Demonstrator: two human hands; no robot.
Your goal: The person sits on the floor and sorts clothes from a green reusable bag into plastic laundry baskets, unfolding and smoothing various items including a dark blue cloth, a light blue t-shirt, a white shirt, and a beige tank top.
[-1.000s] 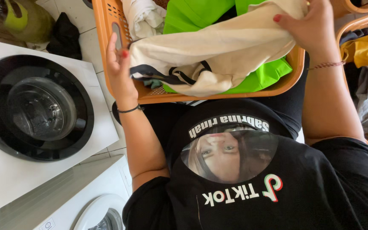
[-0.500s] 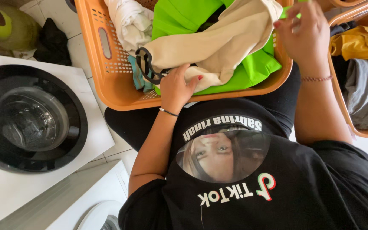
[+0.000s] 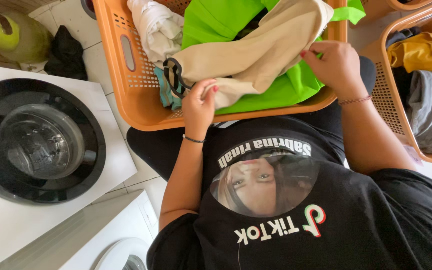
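An orange laundry basket (image 3: 111, 60) rests against my lap, holding a cream garment (image 3: 256, 50) with dark trim, a bright green cloth (image 3: 216, 20) and a white cloth (image 3: 156, 25). My left hand (image 3: 198, 105) grips the cream garment's lower end near the dark trim. My right hand (image 3: 333, 65) pinches the same garment's right edge, over the green cloth and just inside the basket's near rim.
A white washing machine with a round black-rimmed opening (image 3: 36, 140) stands at my left. A second orange basket (image 3: 381, 85) at the right holds yellow (image 3: 426, 50) and grey (image 3: 431, 115) clothes. A green container (image 3: 16, 35) and a black cloth (image 3: 68, 50) lie on the tiled floor.
My left hand left the basket's left rim and closed on the cream garment. My right hand came down from the basket's far side to the garment's right edge.
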